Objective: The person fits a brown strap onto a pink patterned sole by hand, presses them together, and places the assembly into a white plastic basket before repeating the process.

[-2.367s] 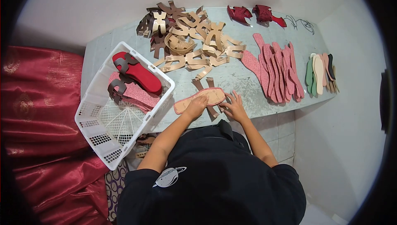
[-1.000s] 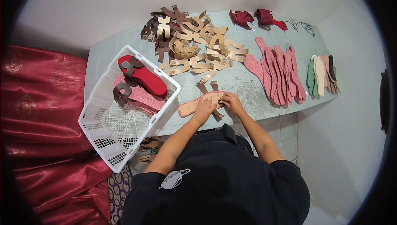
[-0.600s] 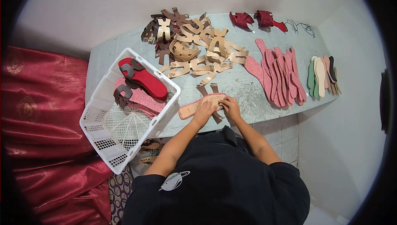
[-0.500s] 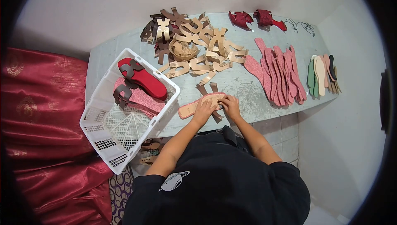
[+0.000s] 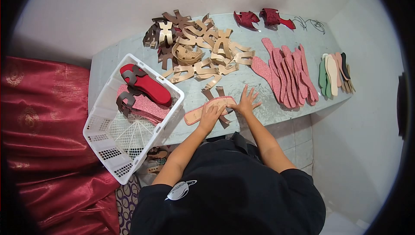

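Observation:
A shoe insole [image 5: 194,116] lies underside up at the table's front edge, with a tan face and a pink rim. Beneath it a dark brown cross-shaped strap [image 5: 208,94] sticks out at the back and front. My left hand [image 5: 210,117] rests on the middle of the insole, fingers extended flat over it. My right hand [image 5: 245,103] is open with fingers spread, at the insole's right end. Its thumb reaches the insole's edge; the other fingers point away over the table. Whether anything is under my palms is hidden.
A white plastic crate [image 5: 181,101] at left holds a red sandal [image 5: 153,89] and pink soles with dark straps. Beige cut straps [image 5: 189,53] are heaped behind. Pink insoles [image 5: 288,77] fan out at right, near several coloured insoles [image 5: 332,75]. Red uppers [image 5: 271,17] lie at the back.
My right hand has let go of the strap end at the insole's right end and spread its fingers. My left hand stays on the insole. The view has shifted slightly.

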Action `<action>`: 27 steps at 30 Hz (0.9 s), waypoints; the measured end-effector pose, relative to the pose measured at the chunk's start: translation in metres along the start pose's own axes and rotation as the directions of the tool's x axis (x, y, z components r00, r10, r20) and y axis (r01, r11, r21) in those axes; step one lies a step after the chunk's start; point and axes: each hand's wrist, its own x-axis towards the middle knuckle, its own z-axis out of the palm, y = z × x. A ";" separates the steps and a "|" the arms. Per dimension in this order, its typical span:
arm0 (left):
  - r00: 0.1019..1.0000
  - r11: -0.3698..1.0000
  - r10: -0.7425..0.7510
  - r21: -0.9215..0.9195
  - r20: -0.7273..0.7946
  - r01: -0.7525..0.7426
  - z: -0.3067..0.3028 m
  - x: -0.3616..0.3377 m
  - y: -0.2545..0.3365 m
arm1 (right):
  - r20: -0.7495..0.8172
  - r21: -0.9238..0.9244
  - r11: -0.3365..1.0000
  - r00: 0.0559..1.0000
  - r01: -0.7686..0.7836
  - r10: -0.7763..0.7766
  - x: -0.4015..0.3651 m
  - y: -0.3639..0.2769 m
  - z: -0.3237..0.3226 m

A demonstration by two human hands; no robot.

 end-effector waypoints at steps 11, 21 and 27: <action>0.999 0.994 0.012 0.107 0.048 -0.017 0.012 -0.003 0.002 | -0.162 0.010 0.997 0.984 0.078 -0.075 -0.009 0.009 0.013; 0.998 0.996 0.011 0.085 0.061 -0.016 0.009 -0.003 0.002 | -0.063 0.042 0.996 0.995 0.079 -0.076 -0.022 0.015 0.012; 0.980 0.990 0.074 0.106 0.184 -0.095 0.006 -0.001 -0.005 | -0.003 0.007 1.000 1.000 -0.012 0.012 -0.014 0.000 0.003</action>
